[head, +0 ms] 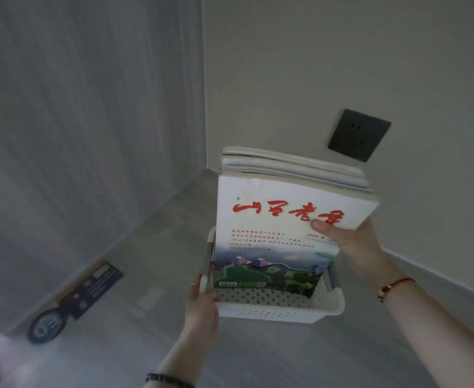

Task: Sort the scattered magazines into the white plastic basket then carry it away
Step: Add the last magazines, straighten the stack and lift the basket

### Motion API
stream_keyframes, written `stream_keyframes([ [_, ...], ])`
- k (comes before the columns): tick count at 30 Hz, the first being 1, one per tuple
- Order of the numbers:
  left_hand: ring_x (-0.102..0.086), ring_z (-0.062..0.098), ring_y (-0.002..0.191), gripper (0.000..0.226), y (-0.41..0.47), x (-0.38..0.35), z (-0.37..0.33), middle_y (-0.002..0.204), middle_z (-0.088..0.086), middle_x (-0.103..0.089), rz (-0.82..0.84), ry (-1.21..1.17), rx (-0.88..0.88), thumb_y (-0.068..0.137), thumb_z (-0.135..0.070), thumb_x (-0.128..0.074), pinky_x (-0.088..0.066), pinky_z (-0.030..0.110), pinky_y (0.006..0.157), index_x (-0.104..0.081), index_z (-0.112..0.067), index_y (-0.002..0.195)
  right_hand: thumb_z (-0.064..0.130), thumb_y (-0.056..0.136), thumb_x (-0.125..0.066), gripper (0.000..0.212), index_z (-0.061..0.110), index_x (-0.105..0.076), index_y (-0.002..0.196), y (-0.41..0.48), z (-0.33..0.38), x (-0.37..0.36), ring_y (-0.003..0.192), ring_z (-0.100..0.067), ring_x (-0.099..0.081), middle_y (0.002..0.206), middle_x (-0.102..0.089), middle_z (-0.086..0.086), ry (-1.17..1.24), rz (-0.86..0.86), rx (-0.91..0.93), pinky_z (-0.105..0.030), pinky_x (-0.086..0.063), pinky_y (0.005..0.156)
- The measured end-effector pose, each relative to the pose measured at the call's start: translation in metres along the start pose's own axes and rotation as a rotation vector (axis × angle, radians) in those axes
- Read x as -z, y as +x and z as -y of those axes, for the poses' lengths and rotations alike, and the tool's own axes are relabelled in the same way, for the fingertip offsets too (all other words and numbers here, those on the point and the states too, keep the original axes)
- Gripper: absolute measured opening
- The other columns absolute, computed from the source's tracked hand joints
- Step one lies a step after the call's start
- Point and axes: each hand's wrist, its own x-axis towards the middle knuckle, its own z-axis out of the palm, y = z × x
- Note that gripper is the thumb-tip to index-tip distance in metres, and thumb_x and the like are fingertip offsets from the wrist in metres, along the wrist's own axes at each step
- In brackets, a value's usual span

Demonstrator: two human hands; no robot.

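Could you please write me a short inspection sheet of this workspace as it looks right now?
Surface: grey floor, meeting pale walls at a corner.
Job's things: white plastic basket holds a stack of magazines standing upright, well above its rim; front cover has red lettering.
Clutter: a dark round object with a flat dark card lies on the floor by the left wall.
Grips: left hand holds the basket's left rim; right hand steadies the front magazine, thumb on the cover.
Cables: nothing seen.
Surroundings: dark wall socket behind the stack.
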Motion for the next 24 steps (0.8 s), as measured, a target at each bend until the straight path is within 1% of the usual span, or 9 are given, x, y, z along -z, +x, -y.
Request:
stream_keyframes([
  [4, -0.056, 0.024, 0.078, 0.05, -0.024, 0.054, -0.008, 0.087, 0.01, -0.058, -0.11, -0.107, -0.037, 0.078, 0.018, -0.026, -0.045, 0.034, 0.061, -0.045, -0.002, 0.12, 0.016, 0.051, -0.079, 0.041, 0.018, -0.066, 0.09, -0.014, 0.0, -0.048, 0.075, -0.007, -0.07, 0.086, -0.072, 0.003, -0.02, 0.144, -0.004, -0.021, -0.056, 0.057],
  [7, -0.059, 0.024, 0.077, 0.052, -0.04, 0.09, -0.015, 0.086, 0.011, -0.062, -0.175, -0.175, -0.097, 0.074, 0.02, -0.029, -0.052, 0.033, 0.063, -0.048, -0.003, 0.117, 0.015, 0.049, -0.078, 0.035, 0.021, -0.068, 0.082, -0.021, 0.0, -0.089, 0.07, -0.005, -0.069, 0.075, -0.074, 0.007, -0.007, 0.251, 0.006, -0.017, -0.053, 0.053],
  [9, -0.06, 0.023, 0.076, 0.059, -0.048, 0.109, -0.021, 0.086, 0.01, -0.064, -0.21, -0.237, -0.161, 0.071, 0.022, -0.027, -0.053, 0.029, 0.062, -0.05, -0.003, 0.119, 0.017, 0.046, -0.078, 0.031, 0.024, -0.068, 0.074, -0.024, 0.0, -0.116, 0.071, -0.007, -0.07, 0.073, -0.074, 0.011, 0.013, 0.314, 0.014, -0.019, -0.055, 0.056],
  [11, -0.059, 0.022, 0.08, 0.065, -0.053, 0.126, -0.026, 0.089, 0.009, -0.064, -0.255, -0.287, -0.213, 0.068, 0.023, -0.024, -0.051, 0.029, 0.066, -0.05, -0.004, 0.122, 0.02, 0.045, -0.079, 0.038, 0.022, -0.068, 0.081, -0.025, -0.001, -0.141, 0.08, -0.012, -0.07, 0.082, -0.075, 0.005, 0.01, 0.382, 0.01, -0.026, -0.058, 0.065],
  [13, -0.06, 0.021, 0.082, 0.066, -0.056, 0.141, -0.03, 0.091, 0.009, -0.065, -0.308, -0.318, -0.242, 0.068, 0.023, -0.023, -0.054, 0.025, 0.063, -0.052, -0.006, 0.12, 0.027, 0.042, -0.08, 0.057, 0.014, -0.067, 0.095, -0.025, -0.001, -0.165, 0.09, -0.02, -0.068, 0.097, -0.072, -0.005, 0.008, 0.458, -0.026, -0.036, -0.056, 0.076],
  [15, -0.058, 0.023, 0.086, 0.064, -0.058, 0.155, -0.036, 0.096, 0.011, -0.063, -0.368, -0.32, -0.263, 0.07, 0.021, -0.024, -0.051, 0.027, 0.068, -0.051, -0.007, 0.121, 0.031, 0.038, -0.081, 0.071, 0.009, -0.065, 0.103, -0.022, -0.001, -0.189, 0.094, -0.022, -0.067, 0.104, -0.069, -0.009, 0.005, 0.519, -0.055, -0.04, -0.053, 0.08],
  [17, -0.055, 0.025, 0.086, 0.064, -0.057, 0.166, -0.041, 0.097, 0.012, -0.062, -0.435, -0.304, -0.292, 0.07, 0.02, -0.026, -0.045, 0.028, 0.071, -0.053, -0.009, 0.12, 0.03, 0.036, -0.081, 0.064, 0.012, -0.067, 0.096, -0.019, -0.002, -0.213, 0.089, -0.017, -0.068, 0.097, -0.072, -0.004, 0.002, 0.558, -0.07, -0.035, -0.054, 0.074],
  [20, -0.052, 0.016, 0.062, 0.062, -0.055, 0.176, -0.048, 0.077, 0.007, -0.06, -0.523, -0.312, -0.356, 0.069, 0.02, -0.027, -0.043, 0.021, 0.052, -0.058, -0.01, 0.113, 0.024, 0.035, -0.08, 0.042, 0.021, -0.069, 0.075, -0.011, 0.0, -0.246, 0.07, -0.005, -0.069, 0.071, -0.074, 0.01, 0.021, 0.613, -0.105, -0.02, -0.054, 0.056],
  [24, -0.051, 0.02, 0.071, 0.058, -0.043, 0.179, -0.051, 0.092, 0.012, -0.059, -0.663, -0.384, -0.374, 0.072, 0.019, -0.03, -0.043, 0.029, 0.064, -0.054, -0.009, 0.118, 0.024, 0.035, -0.08, 0.048, 0.02, -0.068, 0.081, 0.003, 0.006, -0.284, 0.071, -0.005, -0.069, 0.073, -0.074, 0.011, -0.003, 0.74, -0.075, -0.015, -0.052, 0.053],
])
